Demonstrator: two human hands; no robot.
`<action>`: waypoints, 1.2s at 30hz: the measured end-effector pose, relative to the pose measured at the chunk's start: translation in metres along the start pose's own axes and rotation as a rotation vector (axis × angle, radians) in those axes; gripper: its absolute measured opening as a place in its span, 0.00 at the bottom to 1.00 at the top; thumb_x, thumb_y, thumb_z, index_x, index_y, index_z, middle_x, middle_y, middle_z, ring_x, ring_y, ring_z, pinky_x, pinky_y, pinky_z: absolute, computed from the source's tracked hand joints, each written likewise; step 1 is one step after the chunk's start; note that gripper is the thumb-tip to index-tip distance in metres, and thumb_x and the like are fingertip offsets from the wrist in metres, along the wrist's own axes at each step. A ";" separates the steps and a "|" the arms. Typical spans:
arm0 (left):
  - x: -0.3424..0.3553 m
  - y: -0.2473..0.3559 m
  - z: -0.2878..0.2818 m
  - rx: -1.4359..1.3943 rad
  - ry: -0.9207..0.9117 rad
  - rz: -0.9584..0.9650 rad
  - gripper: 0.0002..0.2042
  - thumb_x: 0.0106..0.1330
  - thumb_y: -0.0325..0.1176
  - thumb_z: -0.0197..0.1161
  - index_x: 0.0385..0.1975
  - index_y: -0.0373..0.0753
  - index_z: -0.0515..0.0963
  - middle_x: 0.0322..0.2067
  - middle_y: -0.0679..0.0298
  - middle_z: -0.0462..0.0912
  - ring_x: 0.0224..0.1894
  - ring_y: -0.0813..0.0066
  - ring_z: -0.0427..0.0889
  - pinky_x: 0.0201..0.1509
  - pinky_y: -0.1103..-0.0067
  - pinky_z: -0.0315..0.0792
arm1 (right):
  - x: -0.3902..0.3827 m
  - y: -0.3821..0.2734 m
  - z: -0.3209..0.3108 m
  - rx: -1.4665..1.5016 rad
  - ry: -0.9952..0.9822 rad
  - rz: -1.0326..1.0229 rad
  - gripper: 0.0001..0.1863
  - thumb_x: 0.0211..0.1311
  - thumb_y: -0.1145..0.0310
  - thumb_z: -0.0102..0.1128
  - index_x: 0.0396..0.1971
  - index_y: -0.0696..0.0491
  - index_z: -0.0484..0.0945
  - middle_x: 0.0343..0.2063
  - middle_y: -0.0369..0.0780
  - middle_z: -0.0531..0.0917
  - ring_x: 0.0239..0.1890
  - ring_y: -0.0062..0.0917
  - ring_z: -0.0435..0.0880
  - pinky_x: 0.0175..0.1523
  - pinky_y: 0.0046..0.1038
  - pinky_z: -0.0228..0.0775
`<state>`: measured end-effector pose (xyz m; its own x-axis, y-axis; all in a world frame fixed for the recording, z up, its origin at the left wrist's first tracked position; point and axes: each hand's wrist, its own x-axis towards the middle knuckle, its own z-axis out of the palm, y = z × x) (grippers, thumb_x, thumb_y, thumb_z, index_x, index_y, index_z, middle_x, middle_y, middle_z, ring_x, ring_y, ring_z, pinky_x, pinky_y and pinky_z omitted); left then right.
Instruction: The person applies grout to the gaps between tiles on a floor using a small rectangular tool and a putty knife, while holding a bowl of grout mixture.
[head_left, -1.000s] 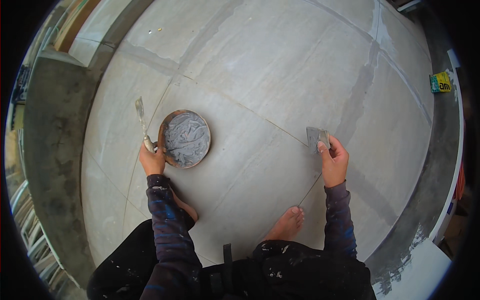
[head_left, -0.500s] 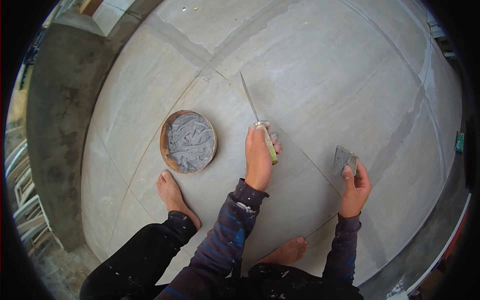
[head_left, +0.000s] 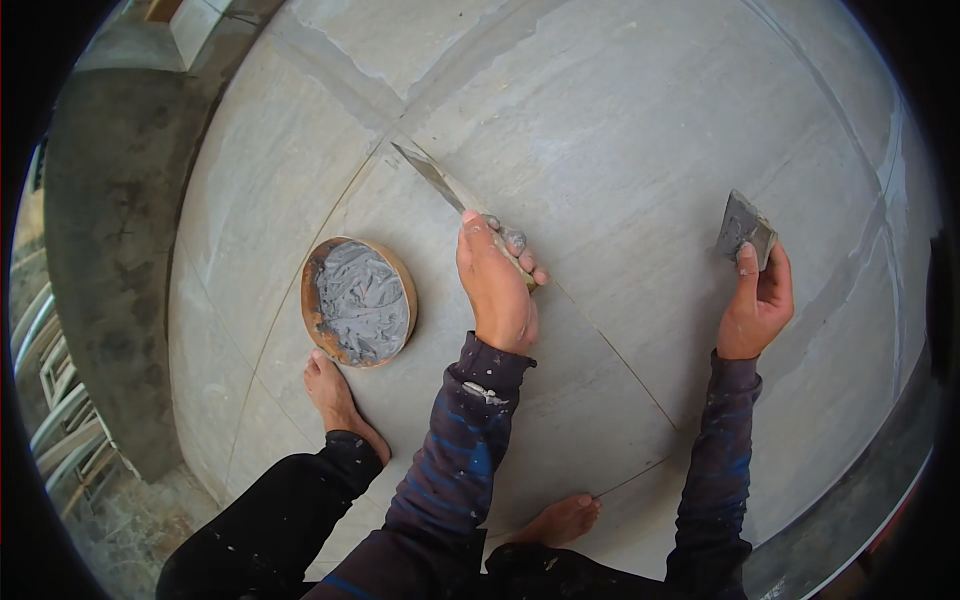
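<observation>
Gripped in my left hand (head_left: 497, 283) is a putty knife (head_left: 432, 178) with a metal blade and a pale yellow-green handle. Its blade points up and left, toward the crossing of the tile joints; I cannot tell whether the tip touches the floor. Grey paste smears the fingers of this hand. Off to the right, my right hand (head_left: 757, 305) pinches a small squared spreader (head_left: 745, 228) coated in grey paste, seemingly held above the tiles. Left of my left hand, a round brown bowl (head_left: 408, 318) holds thick grey paste (head_left: 360, 300).
Large grey floor tiles (head_left: 620, 230) spread beneath me, some joints banded with darker grey paste (head_left: 490, 50). My bare left foot (head_left: 335, 395) is just below the bowl, my right foot (head_left: 562, 520) lower down. A dark raised ledge (head_left: 120, 270) and pale metal bars (head_left: 65, 400) lie left.
My left hand has moved slightly up and left, turning the blade leftward so more of its face shows. My right hand has risen and shifted right with the spreader.
</observation>
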<state>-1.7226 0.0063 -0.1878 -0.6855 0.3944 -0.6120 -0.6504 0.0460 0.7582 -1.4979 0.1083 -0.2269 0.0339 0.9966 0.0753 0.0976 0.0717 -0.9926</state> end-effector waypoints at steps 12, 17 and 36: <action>-0.047 -0.008 0.066 0.080 0.092 -0.116 0.17 0.82 0.52 0.41 0.37 0.47 0.63 0.24 0.71 0.64 0.21 0.81 0.63 0.21 0.80 0.62 | 0.058 0.013 -0.012 -0.069 0.125 -0.124 0.17 0.71 0.75 0.62 0.57 0.64 0.78 0.49 0.39 0.84 0.49 0.20 0.81 0.56 0.23 0.73; -0.110 -0.034 0.087 0.146 0.139 -0.189 0.16 0.82 0.52 0.42 0.36 0.48 0.63 0.23 0.72 0.64 0.20 0.82 0.62 0.19 0.81 0.59 | 0.069 0.014 -0.026 -0.083 0.099 -0.112 0.17 0.71 0.76 0.62 0.56 0.64 0.78 0.50 0.39 0.83 0.50 0.22 0.81 0.56 0.24 0.73; -0.338 -0.105 0.098 0.102 0.036 -0.656 0.18 0.83 0.50 0.42 0.35 0.44 0.62 0.22 0.70 0.65 0.18 0.82 0.64 0.18 0.80 0.64 | 0.073 0.010 -0.068 -0.126 0.086 -0.208 0.17 0.68 0.73 0.63 0.54 0.61 0.80 0.48 0.45 0.85 0.51 0.33 0.84 0.57 0.32 0.76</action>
<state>-1.3909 -0.0415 -0.0384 -0.1693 0.2240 -0.9598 -0.9035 0.3539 0.2419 -1.4267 0.1788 -0.2248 0.0838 0.9534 0.2900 0.2343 0.2640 -0.9356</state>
